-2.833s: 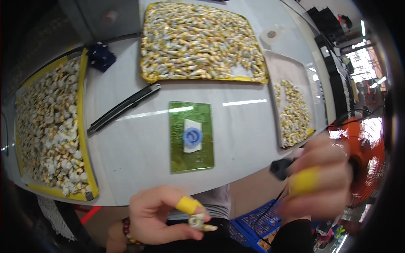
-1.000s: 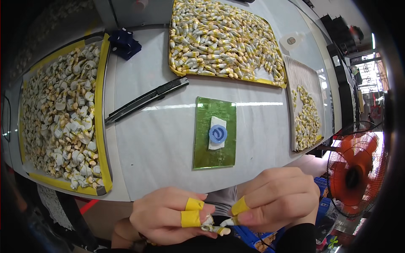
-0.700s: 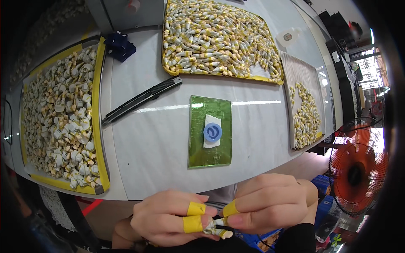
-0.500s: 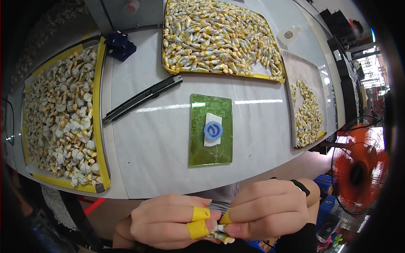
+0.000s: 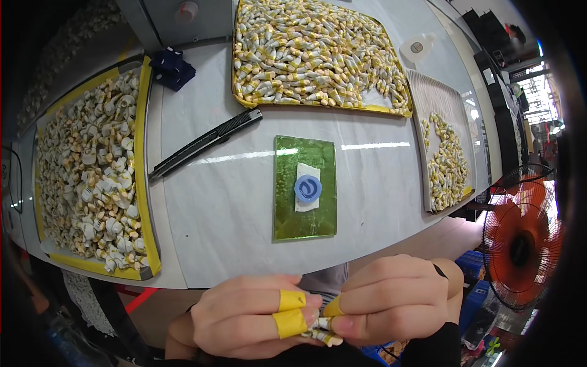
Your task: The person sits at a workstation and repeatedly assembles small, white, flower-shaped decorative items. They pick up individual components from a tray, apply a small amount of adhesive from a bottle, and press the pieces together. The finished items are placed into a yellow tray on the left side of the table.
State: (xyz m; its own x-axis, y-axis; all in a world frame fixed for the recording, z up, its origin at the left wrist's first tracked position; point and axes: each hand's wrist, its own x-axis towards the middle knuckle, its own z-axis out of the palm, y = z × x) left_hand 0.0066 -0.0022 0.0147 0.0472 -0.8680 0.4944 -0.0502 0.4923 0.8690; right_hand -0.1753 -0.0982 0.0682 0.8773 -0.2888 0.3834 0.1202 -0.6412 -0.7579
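My left hand [image 5: 247, 315], with yellow tape round two fingers, is closed on some small white tapered pieces with yellow bands [image 5: 324, 336] just past the table's near edge. My right hand [image 5: 391, 300] meets it from the right, thumb and taped index finger pinching at the same pieces. The fingertips partly cover them, so how the pieces are joined cannot be made out. Beyond the hands on the table lies a green glass plate [image 5: 290, 220]. A white paper patch [image 5: 307, 208] rests on it, with a round blue cap-like piece [image 5: 307, 189] on top.
A black utility knife [image 5: 208, 144] lies left of the plate. Trays stand around: a yellow-edged left tray [image 5: 144, 183], a far tray [image 5: 318, 109], and a ribbed right tray [image 5: 437, 95], all holding many small pieces. Also present are dark blue cloth [image 5: 173, 68], a white bottle [image 5: 417, 48] and an orange fan [image 5: 520, 238].
Both hands stay together in nearly the same place. The pieces between the fingers show a little more and have shifted slightly up and right.
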